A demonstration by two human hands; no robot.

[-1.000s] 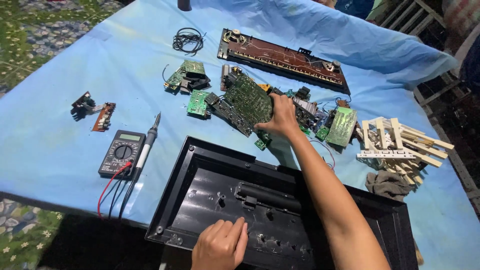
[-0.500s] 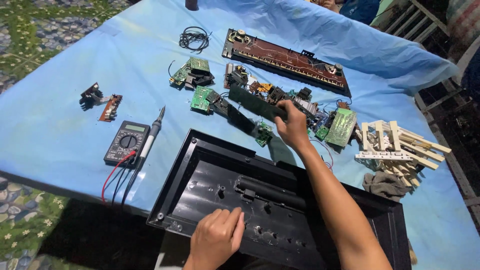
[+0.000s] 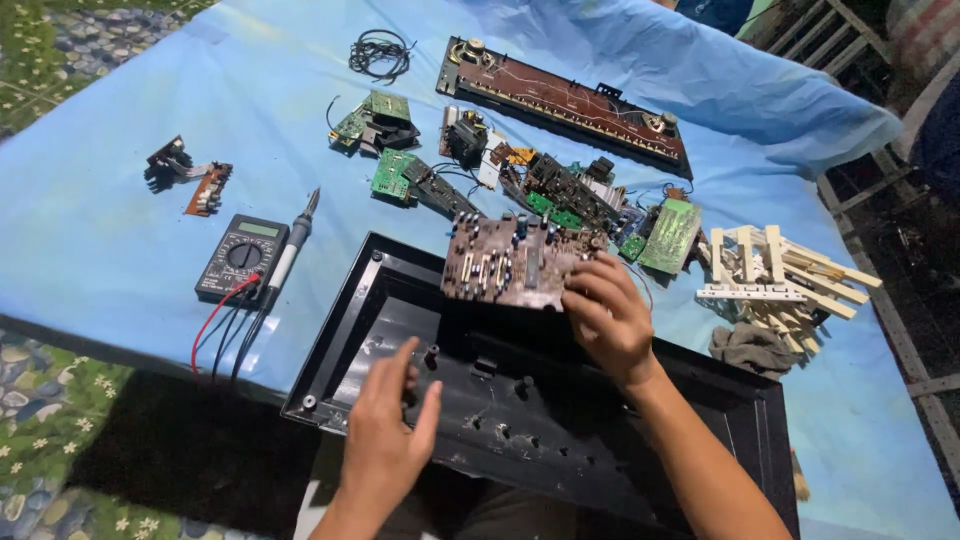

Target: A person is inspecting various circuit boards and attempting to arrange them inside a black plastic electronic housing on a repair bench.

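Note:
My right hand [image 3: 607,318] grips the right edge of a brown circuit board [image 3: 505,262] and holds it tilted above the far rim of a black plastic casing [image 3: 380,300]. The board's component side faces me. My left hand [image 3: 385,435] rests on the casing's near left part, fingers spread, holding nothing. Behind the held board lie several green and dark circuit boards [image 3: 565,190] with wires.
A black multimeter [image 3: 242,256] with red and black leads and a soldering iron [image 3: 293,245] lie left on the blue sheet [image 3: 120,100]. A long brown board [image 3: 565,100], a coil of black wire [image 3: 378,50], white key pieces [image 3: 780,270] and a grey rag [image 3: 752,348] lie farther off.
My right hand has lifted the brown board out of the pile and brought it toward me over the casing. My left hand has shifted left on the casing and spread its fingers.

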